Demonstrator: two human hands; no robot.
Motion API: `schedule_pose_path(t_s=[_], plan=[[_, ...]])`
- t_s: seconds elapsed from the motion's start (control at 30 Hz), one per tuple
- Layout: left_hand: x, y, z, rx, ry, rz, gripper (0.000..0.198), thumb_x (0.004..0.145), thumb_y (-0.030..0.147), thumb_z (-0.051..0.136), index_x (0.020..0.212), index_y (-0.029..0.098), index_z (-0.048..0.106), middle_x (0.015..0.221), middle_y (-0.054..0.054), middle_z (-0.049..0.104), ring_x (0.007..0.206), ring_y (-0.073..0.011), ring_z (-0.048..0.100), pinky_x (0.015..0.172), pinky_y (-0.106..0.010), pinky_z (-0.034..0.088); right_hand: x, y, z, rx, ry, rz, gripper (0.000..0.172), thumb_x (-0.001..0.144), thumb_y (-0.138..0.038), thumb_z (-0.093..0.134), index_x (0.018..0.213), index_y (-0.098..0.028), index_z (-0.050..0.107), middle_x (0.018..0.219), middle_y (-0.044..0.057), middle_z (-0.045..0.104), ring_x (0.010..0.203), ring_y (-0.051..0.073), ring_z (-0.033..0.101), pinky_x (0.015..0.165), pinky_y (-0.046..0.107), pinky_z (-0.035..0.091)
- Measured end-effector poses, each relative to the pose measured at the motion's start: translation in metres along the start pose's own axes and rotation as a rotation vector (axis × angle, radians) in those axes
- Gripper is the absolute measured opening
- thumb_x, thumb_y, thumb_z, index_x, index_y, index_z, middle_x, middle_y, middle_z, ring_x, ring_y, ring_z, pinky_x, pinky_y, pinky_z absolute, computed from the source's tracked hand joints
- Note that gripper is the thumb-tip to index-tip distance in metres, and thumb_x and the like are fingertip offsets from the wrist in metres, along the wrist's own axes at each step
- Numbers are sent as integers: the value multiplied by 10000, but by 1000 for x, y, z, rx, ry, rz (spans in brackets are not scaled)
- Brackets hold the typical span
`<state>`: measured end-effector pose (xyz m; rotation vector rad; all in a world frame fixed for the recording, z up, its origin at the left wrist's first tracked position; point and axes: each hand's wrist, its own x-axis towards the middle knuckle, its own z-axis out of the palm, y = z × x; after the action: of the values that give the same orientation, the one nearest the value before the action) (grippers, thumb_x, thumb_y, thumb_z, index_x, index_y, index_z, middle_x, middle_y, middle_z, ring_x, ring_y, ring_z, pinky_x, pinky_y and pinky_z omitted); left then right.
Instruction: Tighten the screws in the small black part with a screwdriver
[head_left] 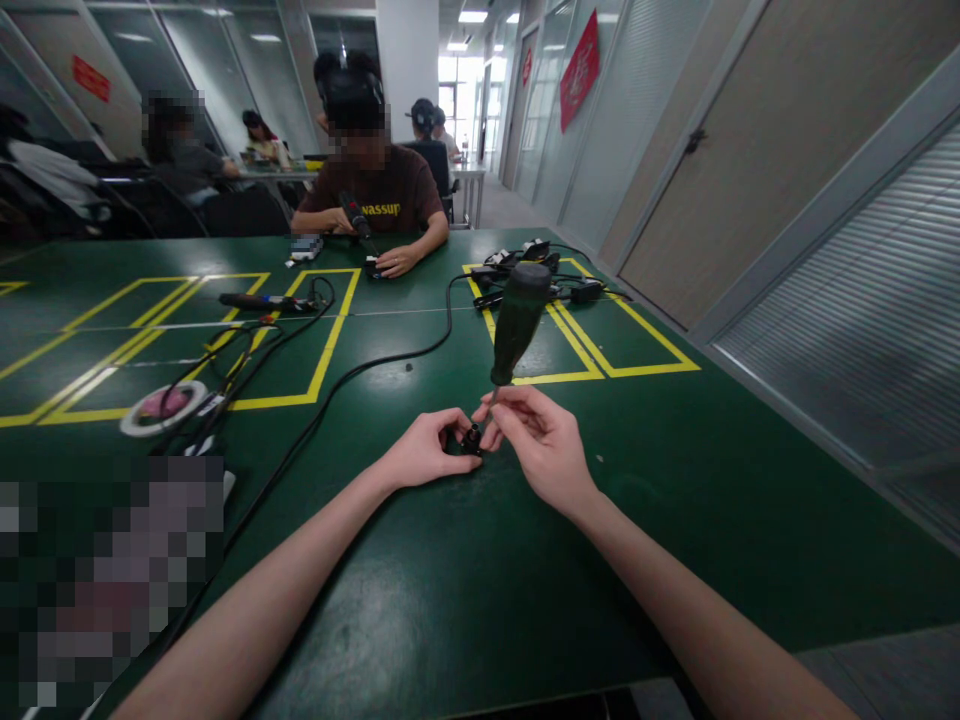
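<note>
The green worktop point(375, 610) spreads across the view, marked with yellow outlines point(652, 370). At its far side, a person in a brown shirt point(405, 185) holds a dark tool point(352, 212). Black cables point(585, 292) lie heaped over the outlines on the right. A dark-handled screwdriver point(519, 320) stands slightly tilted, handle up, its shaft pinched by the right hand point(544, 445). At left, a white ring point(135, 428) encircles something pink point(165, 403). The curled left hand point(424, 450) pinches a small black part point(471, 440) below the screwdriver; I cannot tell whether the tip touches it.
</note>
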<state>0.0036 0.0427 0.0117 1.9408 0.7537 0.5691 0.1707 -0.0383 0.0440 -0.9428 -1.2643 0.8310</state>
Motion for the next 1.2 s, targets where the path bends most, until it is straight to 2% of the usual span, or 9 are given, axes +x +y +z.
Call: schedule_pose_path(t_s=[0.33,0.5,0.63,0.83,1.03,1.2], plan=[[0,1,0,-9,-13,-16,277,695,326,781,852,166,619,762,34,566,659,-116,463,621,-245,371,0,-3,1,-18,40,-2,252,909,-446,722,934,-215,625,785,11,742,564,113,662,592,264,579],[0,0,0,-12,-17,-17,285,698,329,779,866,161,621,783,25,582,670,-118,470,634,-247,380,0,-2,1,-50,48,-6,234,919,-430,710,931,-206,644,804,15,730,581,117,661,605,276,573],[0,1,-1,-14,-19,-14,277,701,327,775,867,163,626,787,21,587,678,-123,479,640,-250,381,0,-2,0,-71,30,-16,203,942,-405,685,946,-202,670,732,-1,698,577,124,653,609,285,567],[0,3,-1,1,-13,-17,273,692,328,775,841,174,604,749,39,566,643,-115,453,625,-249,367,0,-2,0,-24,4,10,271,937,-463,679,988,-198,668,797,26,729,594,137,687,580,287,585],[0,1,0,-14,-2,-11,266,695,317,783,835,166,615,747,37,566,647,-114,465,609,-241,364,1,-1,2,13,41,-4,225,907,-403,729,966,-210,632,797,6,733,560,110,676,583,261,585],[0,0,1,-9,-3,-10,266,693,311,788,837,162,622,750,38,565,651,-113,462,604,-238,365,1,-1,1,-8,18,-11,240,926,-437,700,938,-214,612,810,20,749,578,123,678,589,274,586]])
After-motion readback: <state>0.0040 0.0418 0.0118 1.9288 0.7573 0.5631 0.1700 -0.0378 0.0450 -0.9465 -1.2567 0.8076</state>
